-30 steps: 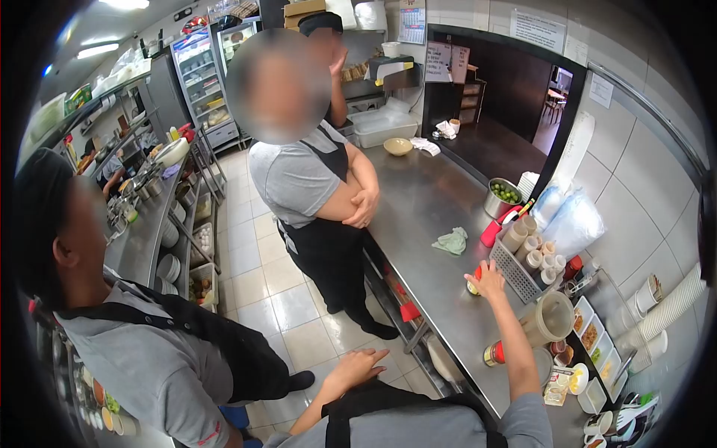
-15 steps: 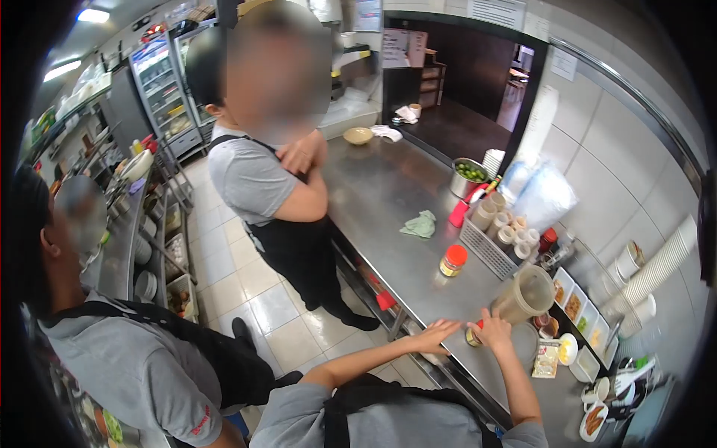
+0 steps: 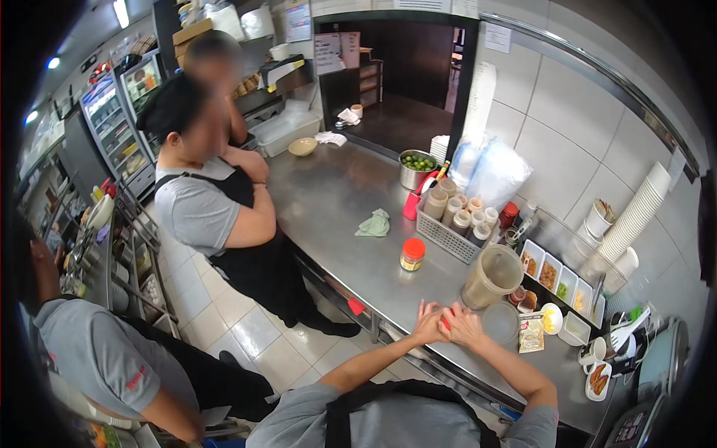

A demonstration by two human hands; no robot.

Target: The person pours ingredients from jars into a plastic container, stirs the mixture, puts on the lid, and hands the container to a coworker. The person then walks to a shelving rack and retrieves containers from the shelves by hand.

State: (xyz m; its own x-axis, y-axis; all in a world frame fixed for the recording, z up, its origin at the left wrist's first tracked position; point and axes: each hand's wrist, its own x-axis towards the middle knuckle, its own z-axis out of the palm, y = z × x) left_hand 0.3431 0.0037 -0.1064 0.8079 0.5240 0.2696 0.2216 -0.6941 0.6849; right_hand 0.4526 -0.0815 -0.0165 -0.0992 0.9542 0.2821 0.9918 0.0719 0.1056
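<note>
My left hand point(image 3: 429, 325) and my right hand point(image 3: 466, 327) are together at the counter's near edge, closed around a small jar. Only a bit of its red lid point(image 3: 446, 324) shows between the fingers; the body is hidden. A second jar point(image 3: 411, 255) with a red lid and yellow label stands upright further along the counter. Just beyond my right hand is a large translucent tub point(image 3: 491, 278) with brownish residue inside. Its neighbour is a round translucent lid point(image 3: 500, 321) lying flat, with a printed packet point(image 3: 532, 333) to the right.
A green cloth point(image 3: 373, 223) lies on the steel counter point(image 3: 321, 201). A grey basket point(image 3: 448, 233) of bottles stands at the wall, near a pot of green fruit point(image 3: 417, 169). Food trays point(image 3: 549, 275) line the right. Co-workers stand at the left, one with folded arms point(image 3: 254, 172).
My left hand has moved from beside the jar to close on it with the right. The camera view has shifted, and another person now shows behind the co-worker with folded arms.
</note>
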